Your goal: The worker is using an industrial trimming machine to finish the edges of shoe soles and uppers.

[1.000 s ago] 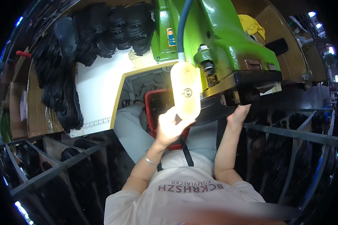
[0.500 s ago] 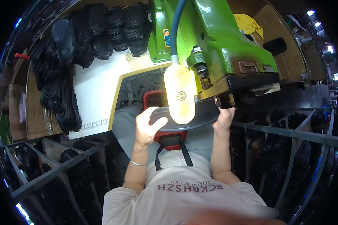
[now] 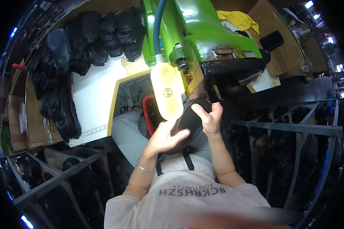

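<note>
A dark shoe sole point(image 3: 190, 121) with a raised rim is held between my hands, tilted, its far end up against the lower working part of the green machine point(image 3: 214, 42). My right hand point(image 3: 211, 119) grips its far right part, thumb lying on top and fingers round the edge. My left hand point(image 3: 167, 138) is at its near left side, thumb stretched over it; its other fingers are partly hidden. A bright oblong lamp point(image 3: 166, 91) on a blue hose hangs just beyond my left hand and covers a little of the view there.
Stacked black soles point(image 3: 61, 103) line the left of the white table point(image 3: 93, 89). A red container point(image 3: 149, 114) stands below. Metal racks point(image 3: 61, 173) with dark footwear flank me on both sides. A yellow cloth point(image 3: 239, 21) lies in a cardboard box point(image 3: 286, 45) at the far right.
The sole has turned from lying crosswise to pointing away from me. My right hand has moved left and nearer its top; my left hand has come right and closer to me.
</note>
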A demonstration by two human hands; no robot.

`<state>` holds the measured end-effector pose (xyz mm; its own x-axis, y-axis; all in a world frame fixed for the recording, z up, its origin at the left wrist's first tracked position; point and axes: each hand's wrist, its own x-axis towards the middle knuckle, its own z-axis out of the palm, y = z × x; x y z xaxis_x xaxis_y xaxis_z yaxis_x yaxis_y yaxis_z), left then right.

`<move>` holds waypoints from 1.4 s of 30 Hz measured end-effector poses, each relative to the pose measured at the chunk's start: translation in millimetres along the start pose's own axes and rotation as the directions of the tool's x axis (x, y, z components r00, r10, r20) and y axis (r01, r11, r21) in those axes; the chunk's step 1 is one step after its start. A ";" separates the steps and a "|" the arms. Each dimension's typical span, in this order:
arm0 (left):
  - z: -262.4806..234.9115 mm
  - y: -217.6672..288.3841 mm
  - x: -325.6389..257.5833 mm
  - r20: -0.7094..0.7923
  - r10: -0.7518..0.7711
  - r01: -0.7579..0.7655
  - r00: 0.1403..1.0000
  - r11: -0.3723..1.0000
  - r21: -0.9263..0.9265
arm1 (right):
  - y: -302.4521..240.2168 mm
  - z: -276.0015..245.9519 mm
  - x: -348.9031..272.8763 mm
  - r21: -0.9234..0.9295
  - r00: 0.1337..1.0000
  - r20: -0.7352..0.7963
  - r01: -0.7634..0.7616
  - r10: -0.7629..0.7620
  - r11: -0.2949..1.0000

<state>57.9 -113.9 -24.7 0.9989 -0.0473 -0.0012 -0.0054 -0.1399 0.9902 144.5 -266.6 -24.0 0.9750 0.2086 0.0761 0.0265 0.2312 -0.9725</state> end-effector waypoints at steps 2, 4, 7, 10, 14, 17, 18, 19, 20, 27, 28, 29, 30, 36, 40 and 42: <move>-1.3 11.8 25.7 -0.040 0.042 -0.038 0.998 0.994 0.103 | -0.9 2.0 -4.6 0.008 0.997 -0.059 0.052 -0.052 0.999; -6.5 11.5 36.0 -0.065 0.168 -0.140 0.984 0.940 0.311 | 4.2 -3.8 -6.2 0.120 0.985 -0.161 0.083 -0.063 0.989; -17.8 18.7 32.7 -0.034 0.073 -0.057 0.997 0.938 0.341 | 6.2 -7.1 -6.6 0.105 0.990 -0.133 0.060 -0.046 0.993; -19.6 22.0 13.7 0.001 -0.087 0.082 0.996 0.938 0.336 | 4.3 5.7 -9.4 0.160 0.999 -0.040 -0.025 0.032 0.987; 0.3 -7.3 -0.1 -0.190 -0.168 0.185 0.967 0.979 0.080 | 12.2 8.1 -7.6 0.166 0.999 0.029 -0.049 0.045 0.985; 19.7 15.6 26.7 -0.247 0.081 -0.066 0.966 0.995 0.069 | 16.6 2.8 -15.0 0.087 0.991 -0.130 0.006 0.006 0.996; 28.2 9.7 33.9 -0.273 0.046 -0.044 0.961 0.999 0.015 | 17.8 -3.7 -22.9 0.018 0.986 -0.165 0.022 -0.019 1.000; 33.1 0.0 38.6 -0.324 0.072 -0.051 0.943 0.996 0.072 | 14.6 -3.3 -33.5 0.046 0.989 -0.142 -0.024 0.030 0.999; 35.9 -7.8 42.5 -0.369 0.100 -0.056 0.924 0.990 0.127 | 12.7 -4.2 -47.0 0.069 0.990 -0.122 -0.070 0.078 0.995; 42.4 -23.4 24.8 -0.358 -0.029 0.012 0.933 0.999 -0.050 | 25.8 -61.7 -129.3 0.142 0.838 0.174 -0.541 0.517 0.829; 42.6 -28.5 21.8 -0.355 -0.087 0.036 0.931 0.988 -0.148 | 17.5 -67.1 -124.9 0.160 0.887 0.112 -0.461 0.448 0.873; 40.0 -29.7 20.4 -0.333 -0.097 0.049 0.938 0.987 -0.151 | 10.8 -73.8 -119.3 0.165 0.912 0.029 -0.408 0.409 0.898; 39.0 -28.1 19.8 -0.330 -0.101 0.053 0.938 0.987 -0.151 | 8.1 -82.5 -114.9 0.194 0.928 -0.031 -0.359 0.371 0.913; 26.7 -16.2 24.8 -0.333 0.057 -0.071 0.941 0.997 -0.032 | -22.1 -97.7 -54.6 0.031 0.952 -0.199 -0.233 0.234 0.972; 9.7 -0.1 20.3 -0.258 -0.093 0.017 0.962 0.960 -0.280 | -36.3 -84.7 -10.8 0.020 0.978 -0.115 -0.172 0.173 0.985; 2.7 -2.5 16.1 -0.280 -0.088 -0.020 0.956 0.932 -0.362 | -41.3 -71.2 6.8 0.020 0.987 -0.036 -0.158 0.159 0.987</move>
<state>73.9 -116.9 -27.6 0.9685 0.2443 -0.0489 -0.0084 0.2282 0.9736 165.8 -342.4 1.0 0.9741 0.2086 -0.0875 -0.1328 0.2143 -0.9677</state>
